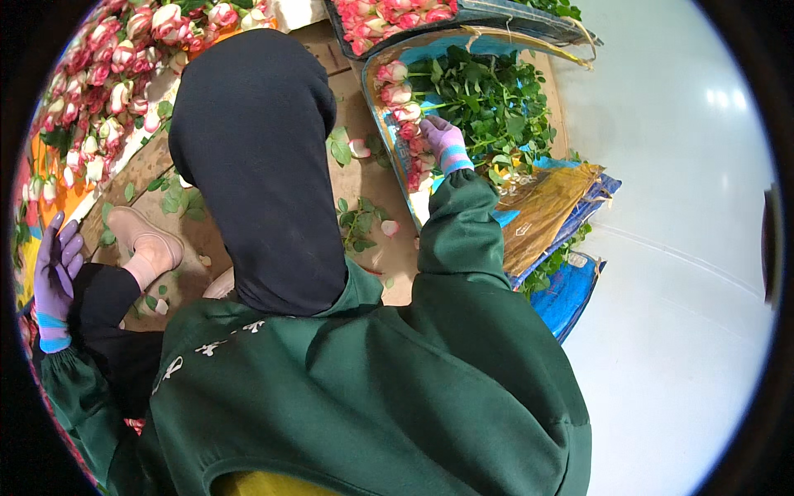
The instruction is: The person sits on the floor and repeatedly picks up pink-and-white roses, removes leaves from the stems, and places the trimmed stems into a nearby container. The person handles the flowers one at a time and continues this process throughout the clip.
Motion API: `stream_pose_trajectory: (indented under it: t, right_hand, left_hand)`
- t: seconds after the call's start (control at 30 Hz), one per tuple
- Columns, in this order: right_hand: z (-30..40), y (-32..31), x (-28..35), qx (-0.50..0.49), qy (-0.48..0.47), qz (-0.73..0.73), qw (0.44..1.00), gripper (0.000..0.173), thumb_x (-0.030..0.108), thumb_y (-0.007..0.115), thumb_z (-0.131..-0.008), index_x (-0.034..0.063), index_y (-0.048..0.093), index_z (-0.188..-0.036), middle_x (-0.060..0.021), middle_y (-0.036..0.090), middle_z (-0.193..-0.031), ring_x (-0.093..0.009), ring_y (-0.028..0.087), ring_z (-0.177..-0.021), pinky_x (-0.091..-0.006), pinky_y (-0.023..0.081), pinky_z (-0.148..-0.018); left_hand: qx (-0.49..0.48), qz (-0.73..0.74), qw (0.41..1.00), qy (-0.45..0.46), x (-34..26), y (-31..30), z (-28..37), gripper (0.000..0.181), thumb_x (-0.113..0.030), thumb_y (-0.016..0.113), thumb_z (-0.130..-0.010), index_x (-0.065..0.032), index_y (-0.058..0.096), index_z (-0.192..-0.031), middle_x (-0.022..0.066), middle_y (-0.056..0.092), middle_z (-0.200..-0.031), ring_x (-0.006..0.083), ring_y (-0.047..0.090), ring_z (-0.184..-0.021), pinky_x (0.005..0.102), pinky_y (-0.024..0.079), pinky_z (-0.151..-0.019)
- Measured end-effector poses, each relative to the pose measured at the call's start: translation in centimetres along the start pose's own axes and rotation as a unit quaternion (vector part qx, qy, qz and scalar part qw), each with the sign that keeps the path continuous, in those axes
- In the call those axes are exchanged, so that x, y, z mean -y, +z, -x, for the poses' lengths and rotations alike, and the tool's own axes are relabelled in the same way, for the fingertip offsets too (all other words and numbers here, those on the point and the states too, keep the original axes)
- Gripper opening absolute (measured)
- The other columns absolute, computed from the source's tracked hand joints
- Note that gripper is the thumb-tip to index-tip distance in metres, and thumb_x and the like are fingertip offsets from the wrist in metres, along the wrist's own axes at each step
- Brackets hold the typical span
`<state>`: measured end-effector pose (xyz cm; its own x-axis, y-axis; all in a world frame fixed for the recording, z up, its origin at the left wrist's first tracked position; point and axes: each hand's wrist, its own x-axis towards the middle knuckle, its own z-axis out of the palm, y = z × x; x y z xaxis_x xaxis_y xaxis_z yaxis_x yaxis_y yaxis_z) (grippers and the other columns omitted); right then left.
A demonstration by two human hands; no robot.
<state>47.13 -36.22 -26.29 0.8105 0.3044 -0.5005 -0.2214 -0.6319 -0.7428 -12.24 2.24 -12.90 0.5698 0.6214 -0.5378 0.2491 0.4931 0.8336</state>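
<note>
My right hand [439, 133], in a purple glove with a striped cuff, is at a row of pink-and-white roses [397, 94]. Its fingertips touch the flower heads or their stems; whether they grip one is unclear. The roses lie with heads to the left and leafy green stems [490, 105] to the right, on a blue and brown wrapping sheet [386, 59]. At the far left, my left hand [57, 266], gloved alike, is raised palm up with fingers apart and holds nothing visible. Beyond it lies a large heap of pink-and-white roses [118, 68].
Another wrapped bundle of roses [397, 18] lies at the top. Below the sheet are a folded brown wrapper [546, 211] and a blue one [567, 288]. Loose leaves [360, 223] and petals litter the floor by my bent knee [260, 142] and pink clog [139, 232]. A pale smooth surface [676, 310] spans the right.
</note>
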Motion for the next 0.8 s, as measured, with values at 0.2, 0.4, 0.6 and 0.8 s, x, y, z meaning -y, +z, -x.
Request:
stream_pose_trajectory:
  t: [0.2, 0.4, 0.6, 0.8]
  right_hand:
    - [-1.2, 0.0, -1.8, 0.015, -0.006, -0.024, 1.000, 0.034, 0.012, 0.066, -0.078, -0.0040, 0.056, -0.107, -0.0050, 0.063, -0.094, -0.011, 0.057, -0.081, -0.0247, 0.046, -0.074]
    - [1.3, 0.5, -1.5, -0.030, -0.081, 0.022, 0.996, 0.038, 0.023, 0.064, -0.076, 0.0099, 0.059, -0.111, -0.0057, 0.065, -0.090, -0.012, 0.059, -0.077, -0.0254, 0.045, -0.074]
    - [4.3, -5.0, -2.8, -0.357, -0.127, 0.035, 0.925, 0.040, 0.016, 0.055, -0.078, -0.0001, 0.052, -0.114, -0.0192, 0.059, -0.105, -0.028, 0.058, -0.093, -0.0326, 0.043, -0.083]
    - [4.2, -2.8, -5.1, -0.285, 0.097, 0.201, 0.932, 0.066, 0.036, 0.063, -0.067, 0.0006, 0.045, -0.120, -0.0240, 0.054, -0.112, -0.036, 0.051, -0.105, -0.0389, 0.040, -0.089]
  left_hand:
    - [-0.034, -0.026, 0.999, -0.015, 0.0, -0.6, -0.1, 0.055, -0.042, 0.040, -0.089, -0.0099, 0.033, -0.133, 0.0052, 0.048, -0.121, 0.0085, 0.051, -0.097, 0.0162, 0.040, -0.072]
    - [-0.044, 0.024, 0.998, -0.032, -0.6, 0.3, 0.2, 0.042, -0.026, 0.034, -0.093, -0.0148, 0.035, -0.133, 0.0041, 0.047, -0.126, 0.0079, 0.052, -0.096, 0.0170, 0.040, -0.074]
    - [-0.025, -0.016, 1.000, 0.004, -0.5, 1.3, 0.4, 0.051, -0.032, 0.039, -0.089, -0.0101, 0.031, -0.134, 0.0054, 0.047, -0.123, 0.0079, 0.052, -0.091, 0.0163, 0.041, -0.071]
    - [-0.048, 0.033, 0.998, -0.033, -1.8, 3.0, 1.1, 0.045, -0.030, 0.042, -0.090, -0.0124, 0.036, -0.131, 0.0045, 0.050, -0.117, 0.0076, 0.052, -0.087, 0.0165, 0.041, -0.067]
